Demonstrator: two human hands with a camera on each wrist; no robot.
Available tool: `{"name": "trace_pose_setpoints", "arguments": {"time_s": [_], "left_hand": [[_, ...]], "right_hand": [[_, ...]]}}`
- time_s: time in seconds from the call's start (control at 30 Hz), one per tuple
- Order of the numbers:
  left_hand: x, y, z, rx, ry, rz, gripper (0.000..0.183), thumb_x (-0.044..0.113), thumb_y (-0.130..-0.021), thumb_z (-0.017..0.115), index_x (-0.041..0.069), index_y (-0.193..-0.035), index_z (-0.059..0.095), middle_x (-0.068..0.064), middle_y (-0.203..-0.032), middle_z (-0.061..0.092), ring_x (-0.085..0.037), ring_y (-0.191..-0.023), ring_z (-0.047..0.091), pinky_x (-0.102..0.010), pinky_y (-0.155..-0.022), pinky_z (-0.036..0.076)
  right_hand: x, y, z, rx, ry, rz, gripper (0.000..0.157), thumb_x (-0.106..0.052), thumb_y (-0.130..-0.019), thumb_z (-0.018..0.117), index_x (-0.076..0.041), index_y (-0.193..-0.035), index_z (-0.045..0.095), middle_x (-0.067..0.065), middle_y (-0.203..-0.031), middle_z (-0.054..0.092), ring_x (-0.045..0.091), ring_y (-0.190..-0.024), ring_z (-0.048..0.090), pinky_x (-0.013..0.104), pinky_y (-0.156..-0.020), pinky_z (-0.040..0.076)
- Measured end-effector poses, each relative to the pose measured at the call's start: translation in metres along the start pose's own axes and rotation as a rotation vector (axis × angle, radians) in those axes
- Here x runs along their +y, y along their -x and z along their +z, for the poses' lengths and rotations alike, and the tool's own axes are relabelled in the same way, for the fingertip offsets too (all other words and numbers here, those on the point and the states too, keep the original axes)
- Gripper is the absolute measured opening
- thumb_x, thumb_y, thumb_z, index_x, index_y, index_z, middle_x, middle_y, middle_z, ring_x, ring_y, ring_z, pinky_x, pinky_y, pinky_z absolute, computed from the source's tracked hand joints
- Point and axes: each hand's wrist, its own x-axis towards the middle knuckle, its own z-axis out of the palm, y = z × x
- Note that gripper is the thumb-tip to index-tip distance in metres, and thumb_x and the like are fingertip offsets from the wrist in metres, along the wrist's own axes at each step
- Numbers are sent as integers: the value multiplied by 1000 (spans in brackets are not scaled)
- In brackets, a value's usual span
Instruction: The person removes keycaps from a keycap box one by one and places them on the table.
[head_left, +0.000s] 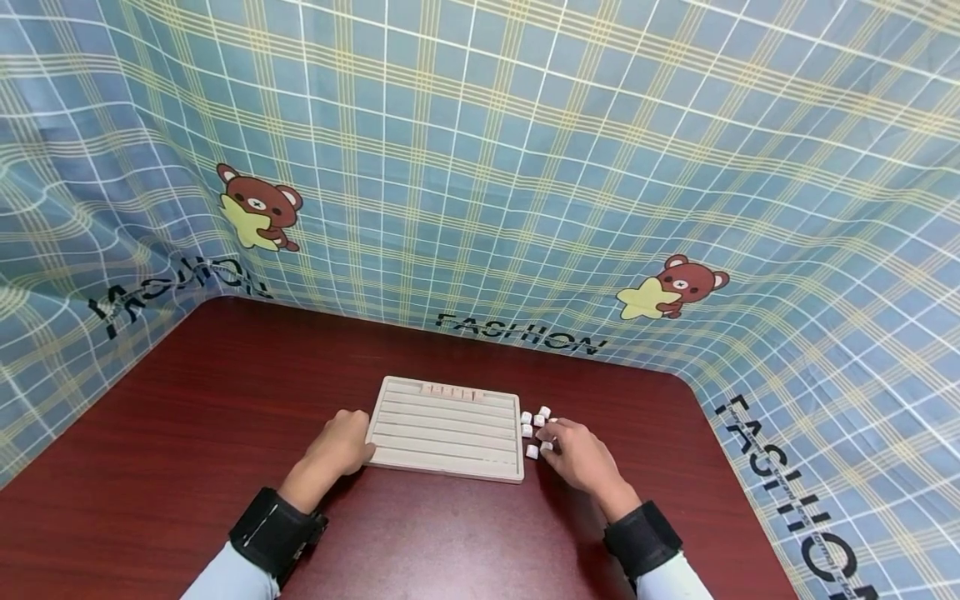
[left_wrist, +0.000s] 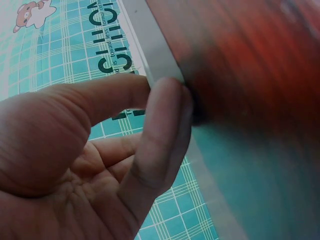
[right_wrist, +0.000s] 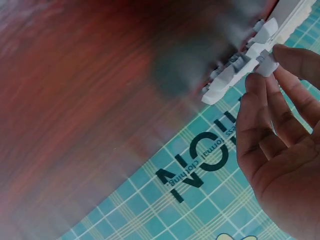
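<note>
On the glossy red-brown tabletop (head_left: pixel 172 417), a pale, shallow, ridged rectangular tray (head_left: pixel 448 429) lay beside small, white, blocky pieces (head_left: pixel 527 432). The left hand (head_left: pixel 343 442) gripped the tray's left edge; the right hand (head_left: pixel 579 454), fingers narrowed, pinched one piece (right_wrist: pixel 269 66).

We see blue plaid cloth (head_left: pixel 450 154), printed with bears (head_left: pixel 262 208) and black lettering (head_left: pixel 555 338), behind and beside a reddish-brown surface (head_left: pixel 187 400).
</note>
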Motion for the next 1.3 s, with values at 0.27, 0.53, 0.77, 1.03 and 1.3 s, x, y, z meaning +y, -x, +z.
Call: {"name": "trace_pose_setpoints", "arguments": {"time_s": [0.27, 0.53, 0.77, 1.03, 1.3], "left_hand": [[1, -1, 0, -5, -3, -10, 11, 5, -80, 69, -3, -78, 61, -12, -71, 57, -20, -63, 50, -35, -56, 46], [2, -2, 0, -6, -4, -12, 10, 4, -80, 68, -2, -77, 60, -10, -69, 56, -20, -62, 48, -34, -55, 45], [2, -2, 0, -11, -4, -17, 12, 5, -80, 69, -1, -76, 60, -10, -69, 56, -19, -62, 49, -35, -55, 45], [2, -1, 0, -8, -2, -21, 12, 5, -80, 69, -3, -77, 61, -11, -69, 56, -19, -61, 49, -33, -55, 45], [2, -1, 0, -4, -12, -14, 12, 5, -80, 70, -4, -78, 61, -14, -71, 59, -20, -63, 52, -36, -56, 47]], "right_hand": [[5, 3, 4, -56, -6, 15, 17, -9, -79, 78, -14, -93, 70, -3, -91, 67, 13, -78, 64, 29, -64, 49], [8, 2, 7, -52, -16, 17, 18, -7, -78, 77, -16, -92, 70, -5, -90, 67, 12, -80, 66, 29, -66, 51], [6, -1, 2, -77, -39, 66, 18, -13, -78, 80, -16, -93, 70, -5, -92, 68, 13, -81, 67, 32, -66, 51], [0, -11, -3, -61, -72, 57, 18, -15, -77, 81, -14, -92, 71, -1, -90, 68, 14, -80, 68, 32, -66, 51], [-7, -25, -3, -52, -82, 36, 13, -17, -82, 77, -14, -93, 70, 0, -93, 67, 14, -82, 66, 30, -63, 50]]}}
